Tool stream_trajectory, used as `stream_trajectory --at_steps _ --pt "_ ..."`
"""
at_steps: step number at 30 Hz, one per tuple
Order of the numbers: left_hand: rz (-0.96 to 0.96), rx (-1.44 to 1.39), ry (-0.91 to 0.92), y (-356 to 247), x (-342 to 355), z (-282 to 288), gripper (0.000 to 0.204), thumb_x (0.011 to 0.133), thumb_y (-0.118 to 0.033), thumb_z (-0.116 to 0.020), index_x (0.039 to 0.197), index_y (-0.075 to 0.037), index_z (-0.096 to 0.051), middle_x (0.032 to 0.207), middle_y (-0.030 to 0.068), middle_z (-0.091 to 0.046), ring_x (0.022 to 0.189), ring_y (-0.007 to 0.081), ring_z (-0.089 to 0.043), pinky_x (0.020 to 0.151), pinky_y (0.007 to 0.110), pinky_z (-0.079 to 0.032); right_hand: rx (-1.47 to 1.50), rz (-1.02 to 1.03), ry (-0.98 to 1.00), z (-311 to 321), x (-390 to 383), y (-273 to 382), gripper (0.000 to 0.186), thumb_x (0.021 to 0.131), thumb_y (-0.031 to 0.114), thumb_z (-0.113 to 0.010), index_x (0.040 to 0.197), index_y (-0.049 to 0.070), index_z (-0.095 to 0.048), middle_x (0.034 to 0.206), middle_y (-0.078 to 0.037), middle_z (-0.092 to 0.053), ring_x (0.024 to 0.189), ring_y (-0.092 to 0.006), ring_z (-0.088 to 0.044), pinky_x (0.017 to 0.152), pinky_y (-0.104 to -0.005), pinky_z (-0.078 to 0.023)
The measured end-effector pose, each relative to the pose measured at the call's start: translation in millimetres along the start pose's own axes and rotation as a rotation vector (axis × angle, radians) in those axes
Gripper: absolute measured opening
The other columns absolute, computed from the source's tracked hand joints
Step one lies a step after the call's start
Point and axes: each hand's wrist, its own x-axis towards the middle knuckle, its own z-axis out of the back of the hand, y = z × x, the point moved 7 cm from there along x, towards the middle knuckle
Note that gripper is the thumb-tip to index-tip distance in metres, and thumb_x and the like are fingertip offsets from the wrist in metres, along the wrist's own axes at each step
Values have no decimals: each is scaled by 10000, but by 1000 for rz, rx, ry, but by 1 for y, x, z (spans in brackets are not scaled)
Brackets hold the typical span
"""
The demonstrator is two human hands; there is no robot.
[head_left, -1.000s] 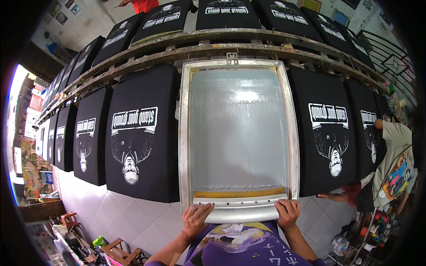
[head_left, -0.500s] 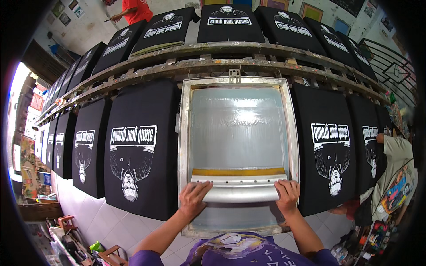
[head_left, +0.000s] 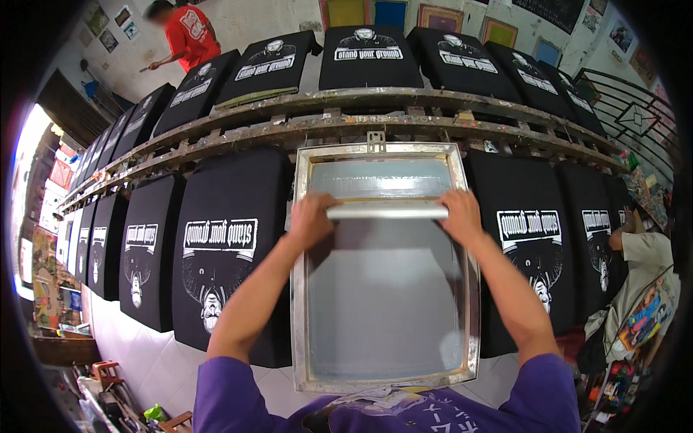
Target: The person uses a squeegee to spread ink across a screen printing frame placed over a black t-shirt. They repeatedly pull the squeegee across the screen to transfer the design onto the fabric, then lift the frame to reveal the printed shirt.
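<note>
A wide squeegee [head_left: 388, 211] with a silvery metal handle lies across the upper part of a screen printing frame [head_left: 299, 303]. My left hand [head_left: 312, 219] is closed around the squeegee's left end, and my right hand [head_left: 460, 217] grips its right end. Both arms reach forward over the screen mesh [head_left: 382, 310], which looks grey and smooth below the tool. Beyond the squeegee a glossy wet strip [head_left: 382, 186] shows. The blade is mostly hidden under the handle. A metal hinge clamp [head_left: 376, 141] stands at the frame's far edge.
Black printed shirts flank the frame, one shirt [head_left: 227, 238] on the left and another [head_left: 527, 234] on the right. Wooden rails [head_left: 505, 133] run behind, with more shirts [head_left: 372, 61] beyond. A person in red [head_left: 191, 36] stands at the far left; another person [head_left: 642, 289] is at the right.
Both my hands have pushed the squeegee away from me, from the lower part of the screen to its far part. The person in red shows more fully now.
</note>
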Motion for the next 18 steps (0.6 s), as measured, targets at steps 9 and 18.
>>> stream_trajectory --at_steps 9,18 --pt "91 5 370 -15 31 69 462 661 -325 -823 1077 -124 -819 1022 219 -764 956 414 -721 886 473 -579 108 -117 441 68 41 11 328 670 159 -836 957 13 -776 912 -215 -749 922 -424 -700 899 -483 -544" --pt "-39 -135 208 -147 -279 74 655 543 -83 -803 1191 -169 -778 1147 28 -737 1018 289 -673 880 423 -570 117 32 284 133 -232 160 469 645 32 -751 1103 128 -772 999 -43 -666 1000 -252 -643 1118 -535 -422"
